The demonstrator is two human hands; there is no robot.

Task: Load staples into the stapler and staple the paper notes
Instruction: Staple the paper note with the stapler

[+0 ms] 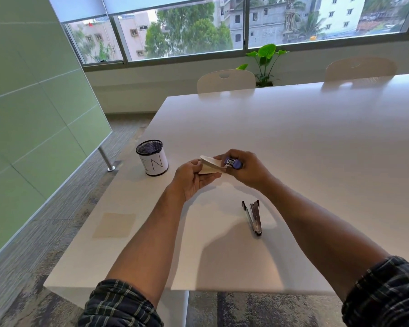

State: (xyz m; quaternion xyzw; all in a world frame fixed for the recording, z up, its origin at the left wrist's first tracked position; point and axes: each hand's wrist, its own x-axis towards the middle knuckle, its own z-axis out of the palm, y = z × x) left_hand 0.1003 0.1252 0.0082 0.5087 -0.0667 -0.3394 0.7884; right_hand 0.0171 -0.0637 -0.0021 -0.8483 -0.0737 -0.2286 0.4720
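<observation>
Two hands meet above the white table (293, 142), both on one stack of paper notes (209, 166). Left hand (191, 179) grips the stack's left side, fingers curled under it, thumb on the edge. Right hand (248, 169) is wrapped around a small purple stapler (233, 163), whose front end sits over the stack's right edge; fingers are closed on its body. Whether the stapler is squeezed down on the paper can't be told from this angle. Stack is held off the tabletop, tilted, top sheets fanned a little at the left.

Second stapler (254, 217), metal and dark, lies on the table nearer the person, just left of the right forearm, hinged open so two arms form a narrow V. One pale yellow note sheet (115, 224) lies flat near the table's left edge, well apart from the hands. Black mesh cup (152, 158) with a white label reading "IN" stands beyond the left hand, near the same edge. Two white chairs (226, 80) at the far side, potted plant (266, 60) between them under the window. Plaid sleeves rolled up on both arms.
</observation>
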